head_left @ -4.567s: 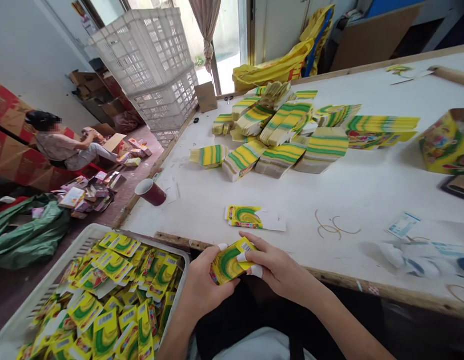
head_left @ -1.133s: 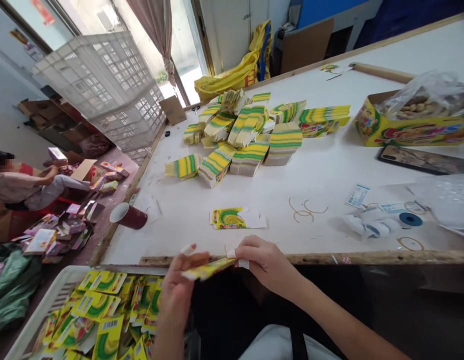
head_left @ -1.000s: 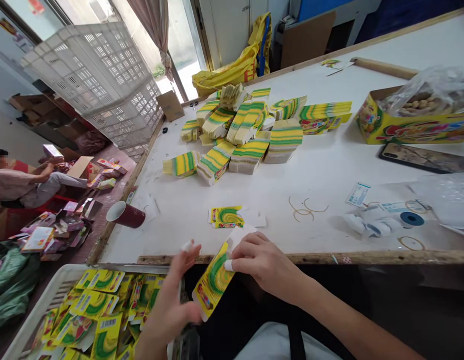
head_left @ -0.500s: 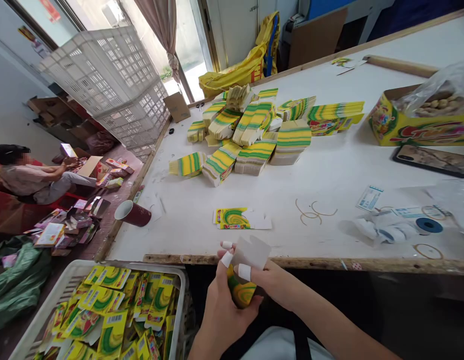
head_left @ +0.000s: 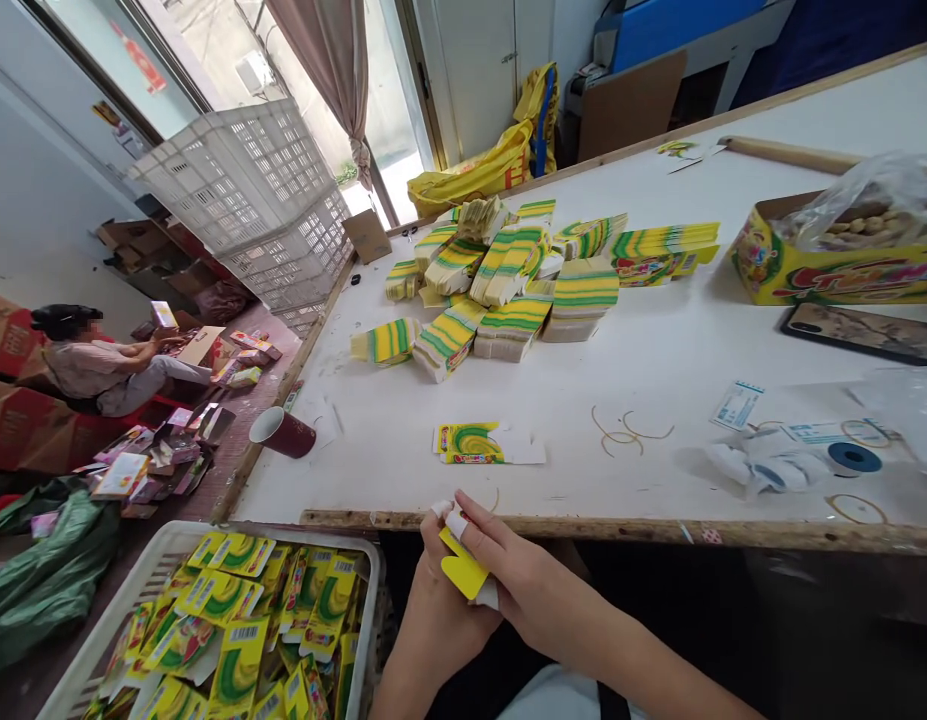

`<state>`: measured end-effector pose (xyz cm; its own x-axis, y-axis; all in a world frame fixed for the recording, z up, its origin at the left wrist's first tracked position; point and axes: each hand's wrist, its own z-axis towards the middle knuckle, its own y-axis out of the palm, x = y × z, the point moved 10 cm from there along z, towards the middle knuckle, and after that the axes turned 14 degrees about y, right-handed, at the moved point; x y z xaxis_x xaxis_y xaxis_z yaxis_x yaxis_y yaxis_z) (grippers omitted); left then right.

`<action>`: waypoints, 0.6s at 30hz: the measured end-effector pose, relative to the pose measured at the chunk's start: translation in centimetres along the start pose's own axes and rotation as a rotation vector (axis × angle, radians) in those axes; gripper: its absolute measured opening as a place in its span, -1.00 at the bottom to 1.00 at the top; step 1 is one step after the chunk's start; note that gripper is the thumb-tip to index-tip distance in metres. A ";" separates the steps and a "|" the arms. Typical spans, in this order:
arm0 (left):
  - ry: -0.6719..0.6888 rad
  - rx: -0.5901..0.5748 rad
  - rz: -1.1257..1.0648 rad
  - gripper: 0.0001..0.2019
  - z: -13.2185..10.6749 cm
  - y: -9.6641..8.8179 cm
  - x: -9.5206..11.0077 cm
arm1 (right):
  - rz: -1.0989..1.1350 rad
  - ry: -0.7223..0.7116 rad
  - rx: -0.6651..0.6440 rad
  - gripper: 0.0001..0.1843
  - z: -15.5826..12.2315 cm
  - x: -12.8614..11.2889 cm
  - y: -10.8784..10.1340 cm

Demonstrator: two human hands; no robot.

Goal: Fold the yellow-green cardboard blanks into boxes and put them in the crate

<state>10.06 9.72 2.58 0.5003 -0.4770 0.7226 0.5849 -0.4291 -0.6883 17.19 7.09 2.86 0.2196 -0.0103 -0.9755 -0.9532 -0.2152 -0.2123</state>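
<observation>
Just in front of the table's near edge, my left hand (head_left: pixel 440 590) and my right hand (head_left: pixel 508 555) are closed together around a small yellow cardboard box (head_left: pixel 463 572). Its yellow flap faces up, and the fingers hide much of the rest. White tape wraps several of my fingertips. On the table beyond my hands lies a single flat carton (head_left: pixel 470 443) with a green swirl print and white flaps. To the lower left, a white plastic basket (head_left: pixel 369 560) holds many folded yellow boxes (head_left: pixel 238 660).
Bundles of flat cartons (head_left: pixel 512 265) are heaped mid-table. A paper cup (head_left: pixel 283 433) stands at the left edge. Rubber bands (head_left: pixel 620 435), tape rolls (head_left: pixel 853 458), a phone (head_left: pixel 868 333) and a display box (head_left: pixel 845 270) lie rightward. Another person (head_left: pixel 95 360) sits at far left.
My right hand has come over the box and closed round it together with my left. The box has turned; a yellow flap now shows where a grey-white panel stood up. The view has shifted slightly.
</observation>
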 end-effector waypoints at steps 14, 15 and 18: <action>-0.080 -0.052 -0.023 -0.27 1.2 -1.6 -0.5 | -0.100 -0.062 -0.158 -0.55 1.5 0.9 -2.6; -0.074 -0.060 -0.001 -0.27 1.3 -1.6 -0.3 | -0.094 -0.055 -0.178 -0.57 1.6 0.8 -2.6; -0.045 -0.046 0.057 -0.29 1.6 -1.8 0.1 | -0.049 -0.047 -0.150 -0.61 2.1 0.7 -2.6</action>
<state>10.05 11.65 3.97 0.5612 -0.4669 0.6834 0.5252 -0.4373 -0.7300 19.43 9.67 2.63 0.2522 0.0483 -0.9665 -0.8991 -0.3576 -0.2525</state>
